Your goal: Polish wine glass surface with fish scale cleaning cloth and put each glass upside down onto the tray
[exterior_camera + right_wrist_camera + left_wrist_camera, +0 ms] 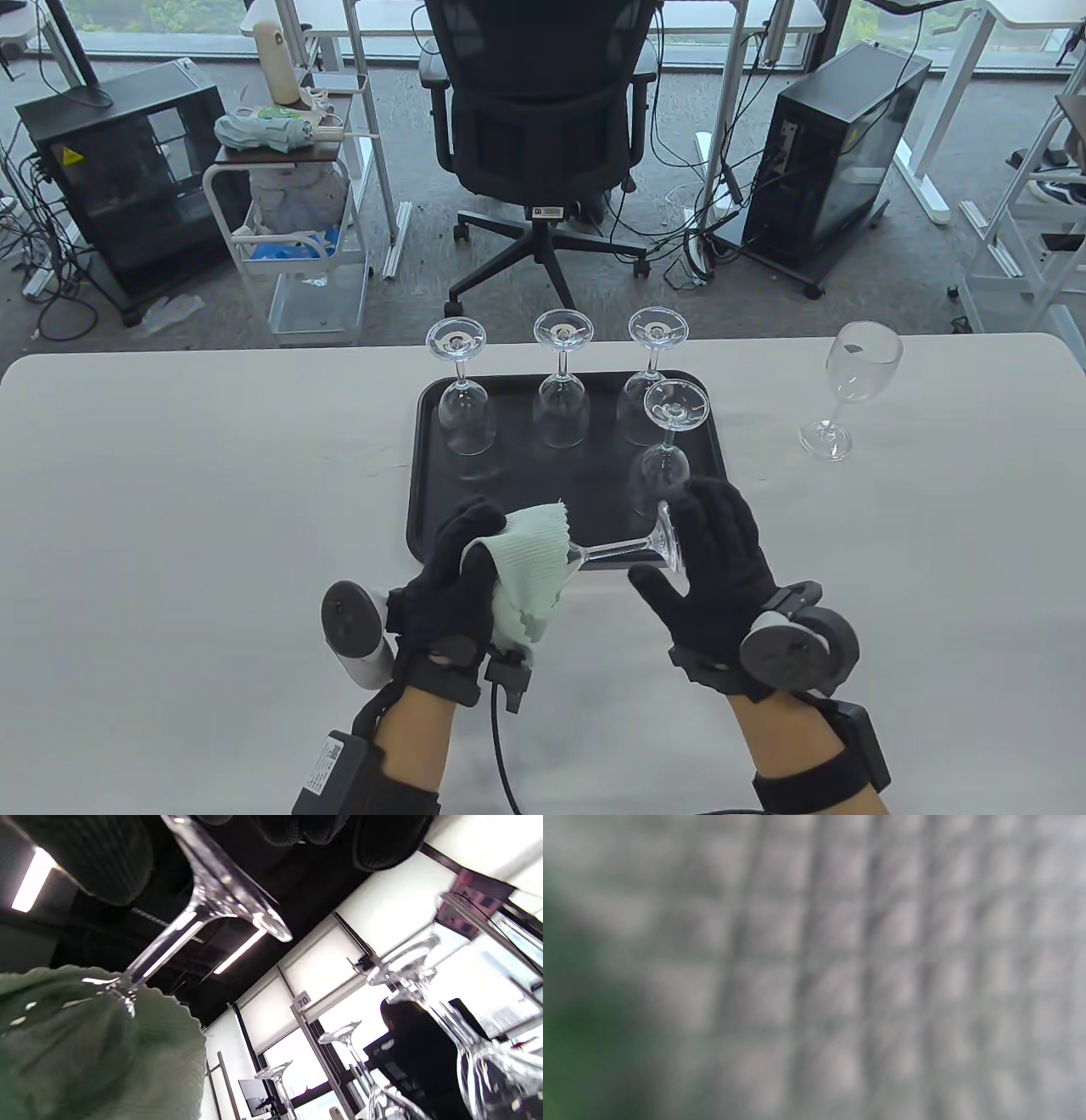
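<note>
A wine glass (615, 550) lies on its side in the air above the tray's near edge. My left hand (475, 552) grips a pale green cloth (530, 564) wrapped round the glass's bowl, which is hidden inside it. My right hand (708, 548) holds the foot (668, 543) between thumb and fingers. In the right wrist view, the stem (169, 942) runs from the foot (229, 895), under my dark fingers (106, 857), into the cloth (97, 1052). The left wrist view shows only blurred cloth (840, 967). Several glasses (465, 416) stand upside down on the black tray (517, 501).
One more wine glass (857, 373) stands upright on the white table (187, 509), right of the tray. Beyond the table's far edge are an office chair (543, 127), a small cart (288, 221) and computer cases. The inverted glasses (466, 1043) stand close to my right hand.
</note>
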`<state>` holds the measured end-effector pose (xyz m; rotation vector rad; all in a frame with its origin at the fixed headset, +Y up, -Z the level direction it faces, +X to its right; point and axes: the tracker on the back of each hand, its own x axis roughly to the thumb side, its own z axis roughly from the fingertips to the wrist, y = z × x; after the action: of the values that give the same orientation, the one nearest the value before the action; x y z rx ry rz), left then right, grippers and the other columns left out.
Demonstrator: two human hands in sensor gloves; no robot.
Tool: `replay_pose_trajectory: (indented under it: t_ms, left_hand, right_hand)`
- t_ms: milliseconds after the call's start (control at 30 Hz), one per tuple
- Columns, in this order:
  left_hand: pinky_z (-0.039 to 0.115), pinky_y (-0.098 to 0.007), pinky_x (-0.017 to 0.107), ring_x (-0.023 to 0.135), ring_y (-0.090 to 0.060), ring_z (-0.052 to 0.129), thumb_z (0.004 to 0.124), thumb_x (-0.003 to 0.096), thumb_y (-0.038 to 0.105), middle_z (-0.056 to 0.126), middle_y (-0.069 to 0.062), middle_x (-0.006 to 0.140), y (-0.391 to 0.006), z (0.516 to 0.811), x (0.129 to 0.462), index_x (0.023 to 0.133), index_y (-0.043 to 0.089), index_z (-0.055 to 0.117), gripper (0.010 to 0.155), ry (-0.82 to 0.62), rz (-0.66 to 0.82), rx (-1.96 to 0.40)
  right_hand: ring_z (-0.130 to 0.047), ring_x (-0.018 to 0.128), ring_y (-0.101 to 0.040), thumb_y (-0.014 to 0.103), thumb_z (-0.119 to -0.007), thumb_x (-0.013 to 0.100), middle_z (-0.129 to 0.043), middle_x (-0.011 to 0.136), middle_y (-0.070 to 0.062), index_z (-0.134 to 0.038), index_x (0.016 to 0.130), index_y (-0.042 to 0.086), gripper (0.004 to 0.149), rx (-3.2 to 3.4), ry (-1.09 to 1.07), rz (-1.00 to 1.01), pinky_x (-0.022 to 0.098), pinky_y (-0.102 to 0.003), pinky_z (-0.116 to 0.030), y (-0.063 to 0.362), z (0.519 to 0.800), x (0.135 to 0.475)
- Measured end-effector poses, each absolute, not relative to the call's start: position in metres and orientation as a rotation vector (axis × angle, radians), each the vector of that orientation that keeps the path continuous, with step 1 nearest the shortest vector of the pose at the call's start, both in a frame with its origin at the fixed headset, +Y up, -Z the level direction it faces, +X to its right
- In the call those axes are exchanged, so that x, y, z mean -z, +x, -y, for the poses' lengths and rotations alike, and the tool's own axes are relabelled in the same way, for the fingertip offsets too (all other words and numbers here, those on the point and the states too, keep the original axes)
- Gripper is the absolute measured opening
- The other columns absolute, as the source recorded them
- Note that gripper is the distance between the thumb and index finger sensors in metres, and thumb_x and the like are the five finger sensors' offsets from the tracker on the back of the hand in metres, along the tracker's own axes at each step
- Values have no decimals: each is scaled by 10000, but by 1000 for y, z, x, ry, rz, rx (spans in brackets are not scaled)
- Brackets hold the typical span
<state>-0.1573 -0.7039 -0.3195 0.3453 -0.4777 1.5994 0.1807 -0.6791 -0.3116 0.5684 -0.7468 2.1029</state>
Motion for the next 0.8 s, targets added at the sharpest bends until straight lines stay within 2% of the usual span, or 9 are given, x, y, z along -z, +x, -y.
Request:
replay_pose_trajectory:
  t_ms: [67,133,267,400,500,567,633,733,800]
  left_hand:
    - [797,-618,539,974,-371,682,699,542,635,589,-25,1120,-154,704,320,999,324,675,553,316,484,-1617]
    - [788,-616,550,984,-368,665,698,544,644,573,-21,1128,-146,704,318,1006,332,661,559,281,514,-1609]
    - [804,-595,536,986,-360,658,705,522,675,545,-17,1140,-136,702,316,1019,353,632,596,298,575,-1546]
    - [809,-594,548,988,-339,663,715,513,666,572,-12,1126,-136,700,313,999,356,653,580,375,569,-1404]
    - [814,-603,532,980,-354,675,706,533,650,591,-20,1121,-143,702,317,1000,343,666,560,318,545,-1444]
    - [813,-606,530,980,-361,677,701,541,646,594,-26,1124,-145,703,319,1003,339,668,556,256,550,-1500]
    - [805,-610,532,984,-367,667,701,547,643,582,-33,1130,-145,703,319,1009,333,665,557,226,561,-1548]
    - [812,-597,526,993,-362,660,690,542,673,559,-24,1145,-144,699,316,1023,356,641,579,268,577,-1483]
    - [802,-596,543,1006,-353,641,706,527,673,542,-15,1150,-143,695,313,1019,365,640,584,336,618,-1421]
  right_hand:
    - [-825,853,-454,595,-876,461,-544,1125,-142,-348,1095,384,852,-1922,671,534,518,-550,-827,184,691,321]
    - [-996,541,-320,582,-888,458,-649,1057,-145,-428,1089,395,803,-1806,562,560,335,-398,-898,185,697,321]
    - [-966,391,-201,702,-775,475,-701,917,-153,-409,1063,370,768,-1848,522,410,222,-307,-883,189,691,327]
    - [-950,420,-298,709,-723,506,-693,910,-215,-382,1078,260,804,-1865,475,175,247,-378,-864,191,702,331]
    - [-909,590,-353,662,-753,499,-558,1068,-175,-290,1089,309,829,-2078,697,455,381,-442,-847,185,692,324]
    - [-935,603,-315,661,-777,473,-555,1084,-120,-268,1080,343,854,-2167,791,785,394,-413,-880,183,686,314]
    - [-963,566,-284,646,-808,463,-591,1051,-115,-288,1063,362,843,-2151,822,878,362,-373,-912,181,683,311]
    - [-946,489,-295,631,-805,480,-632,991,-142,-410,1037,379,728,-1997,712,658,297,-369,-884,181,690,315]
    - [-956,393,-265,705,-709,493,-705,928,-180,-472,1054,317,721,-1924,547,438,212,-345,-877,181,696,321]
